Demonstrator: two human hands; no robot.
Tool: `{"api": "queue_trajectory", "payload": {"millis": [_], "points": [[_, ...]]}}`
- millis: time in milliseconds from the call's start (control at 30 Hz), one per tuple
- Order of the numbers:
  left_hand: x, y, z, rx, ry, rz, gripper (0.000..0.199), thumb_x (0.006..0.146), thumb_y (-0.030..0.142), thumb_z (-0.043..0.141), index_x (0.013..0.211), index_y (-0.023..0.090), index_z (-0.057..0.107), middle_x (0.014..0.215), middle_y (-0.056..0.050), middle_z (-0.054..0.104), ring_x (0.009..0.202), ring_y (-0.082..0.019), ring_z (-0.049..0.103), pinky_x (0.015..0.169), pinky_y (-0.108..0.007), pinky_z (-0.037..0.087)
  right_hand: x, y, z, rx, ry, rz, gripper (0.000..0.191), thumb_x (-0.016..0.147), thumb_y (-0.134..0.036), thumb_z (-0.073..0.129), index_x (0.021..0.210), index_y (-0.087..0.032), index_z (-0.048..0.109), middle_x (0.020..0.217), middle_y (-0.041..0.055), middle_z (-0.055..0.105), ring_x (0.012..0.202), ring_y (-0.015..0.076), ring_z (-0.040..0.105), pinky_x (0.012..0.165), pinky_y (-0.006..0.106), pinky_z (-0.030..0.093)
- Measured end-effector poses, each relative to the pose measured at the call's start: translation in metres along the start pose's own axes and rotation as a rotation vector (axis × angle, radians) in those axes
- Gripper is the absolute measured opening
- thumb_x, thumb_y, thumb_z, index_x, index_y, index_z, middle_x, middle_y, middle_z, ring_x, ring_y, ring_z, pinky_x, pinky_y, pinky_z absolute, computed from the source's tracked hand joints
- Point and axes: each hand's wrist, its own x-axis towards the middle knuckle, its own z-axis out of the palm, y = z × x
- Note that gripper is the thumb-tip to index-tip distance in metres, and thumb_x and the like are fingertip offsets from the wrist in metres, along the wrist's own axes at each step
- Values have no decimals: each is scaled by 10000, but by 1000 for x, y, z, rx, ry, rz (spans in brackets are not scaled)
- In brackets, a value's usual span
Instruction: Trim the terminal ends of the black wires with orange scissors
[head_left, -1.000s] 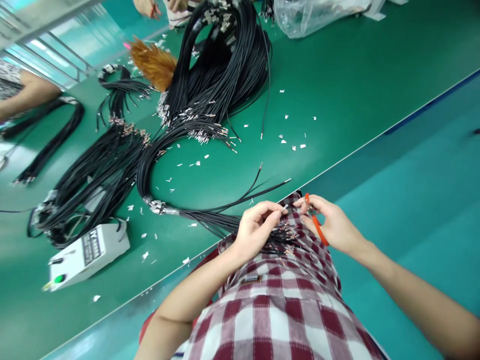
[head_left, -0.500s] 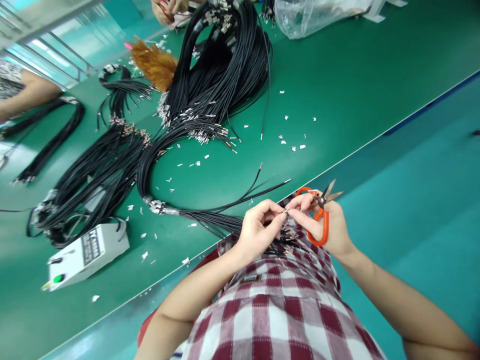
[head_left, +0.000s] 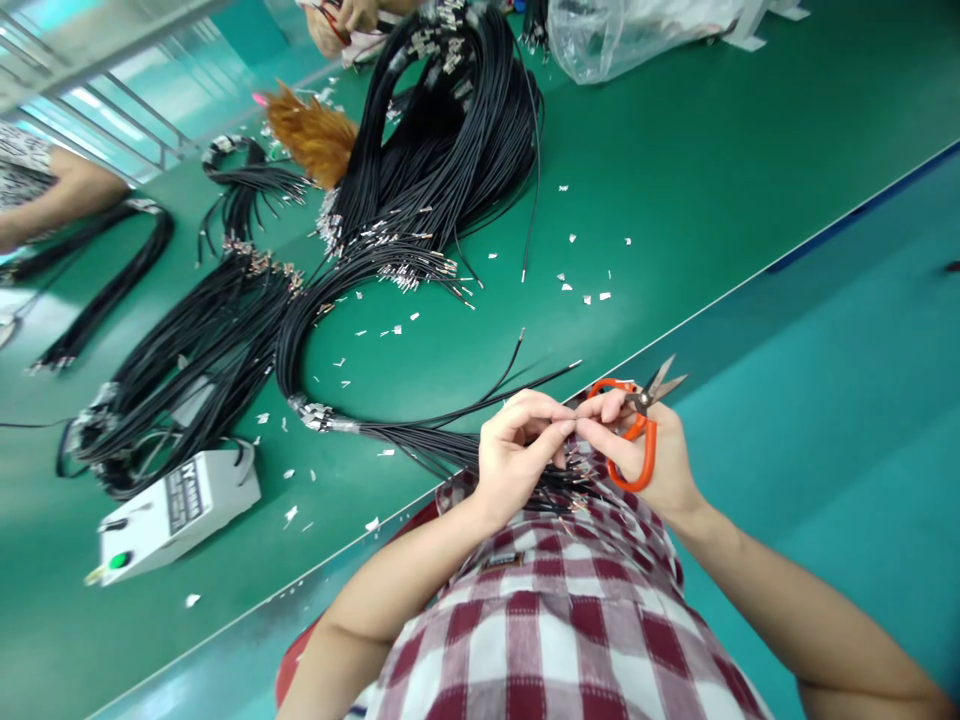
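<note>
A bundle of black cables runs over the table edge toward my lap, its stripped ends hanging below my hands. My left hand is closed in a pinch on the end of one cable; the tip is mostly covered by the fingers. Thumb and forefinger of my right hand pinch at the same spot, touching the left fingertips. Orange-handled scissors hang in my right hand, handles around the fingers, with the blades apart and pointing up and away from the cable.
On the green table lie a large coil of black cables, another cable bundle, a brown feathery duster and white scraps. A white box with a green button stands at left. Co-workers' arms show across the table.
My fingertips have closed tighter together, so the small cable end seen between them before is now covered. The scissors hang almost unmoved.
</note>
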Motion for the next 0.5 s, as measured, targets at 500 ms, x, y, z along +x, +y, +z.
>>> {"api": "queue_trajectory", "payload": {"millis": [500], "points": [[1,-8,3,-96,23,-242,329,895,483,630,866,190,483,666,41,488,545,-78,425,541,-225,332,4,2,-3,-68,34,22,366,756,-463,792,757,-218,520,794,0,664,687,143,623,676,285,507]]}}
